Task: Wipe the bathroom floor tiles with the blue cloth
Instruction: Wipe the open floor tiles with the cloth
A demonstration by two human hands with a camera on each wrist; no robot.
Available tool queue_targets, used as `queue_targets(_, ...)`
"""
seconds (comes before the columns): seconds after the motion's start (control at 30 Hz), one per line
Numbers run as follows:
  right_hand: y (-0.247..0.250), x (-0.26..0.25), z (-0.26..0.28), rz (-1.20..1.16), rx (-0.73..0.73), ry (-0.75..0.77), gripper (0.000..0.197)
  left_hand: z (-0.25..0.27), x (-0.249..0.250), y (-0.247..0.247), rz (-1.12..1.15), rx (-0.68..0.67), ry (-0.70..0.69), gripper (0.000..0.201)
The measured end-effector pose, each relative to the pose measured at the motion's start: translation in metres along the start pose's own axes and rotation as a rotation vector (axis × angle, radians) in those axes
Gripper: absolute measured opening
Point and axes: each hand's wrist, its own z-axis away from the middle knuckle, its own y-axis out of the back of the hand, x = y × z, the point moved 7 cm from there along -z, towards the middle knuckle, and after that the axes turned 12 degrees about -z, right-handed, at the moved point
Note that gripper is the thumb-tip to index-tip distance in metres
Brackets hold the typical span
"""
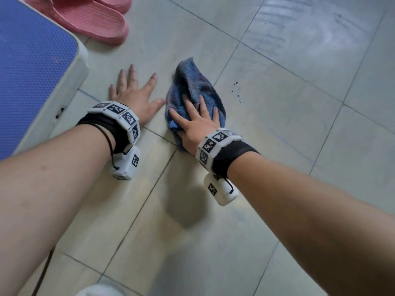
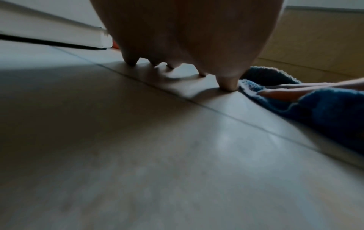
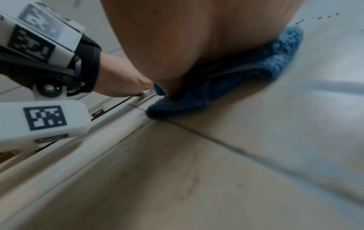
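Note:
A crumpled blue cloth lies on the pale floor tiles in the middle of the head view. My right hand presses flat on its near part with fingers spread and straight. My left hand rests flat on the bare tile just left of the cloth, fingers splayed, thumb close to the cloth's edge. In the left wrist view the fingertips touch the tile beside the blue cloth. The right wrist view shows the blue cloth squashed under my palm.
A white step stool with a blue textured top stands at the left. Pink slippers lie beyond it. Small dark spots mark the tile right of the cloth. Wet streaks shine at the far right.

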Motion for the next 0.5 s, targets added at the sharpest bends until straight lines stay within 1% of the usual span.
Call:
queue_targets(0.1,-0.005,0.008,0.011,0.043,-0.039,0.062,0.066,0.01,0.007,-0.006,0.003,-0.008,0.031,0.069)
queue_targets(0.2,-0.014,0.011,0.029,0.064,-0.051,0.111,0.06,0.02,0.015,-0.013,0.012,-0.019,0.056,0.066)
queue_targets(0.4,-0.053,0.018,0.078,0.148,-0.123,0.212,0.06,0.028,0.021,-0.015,0.012,-0.038,0.093,0.064)
queue_targets(0.5,-0.044,0.04,0.088,0.169,-0.12,0.225,0.062,0.03,0.024,-0.013,0.021,-0.045,0.111,0.064)
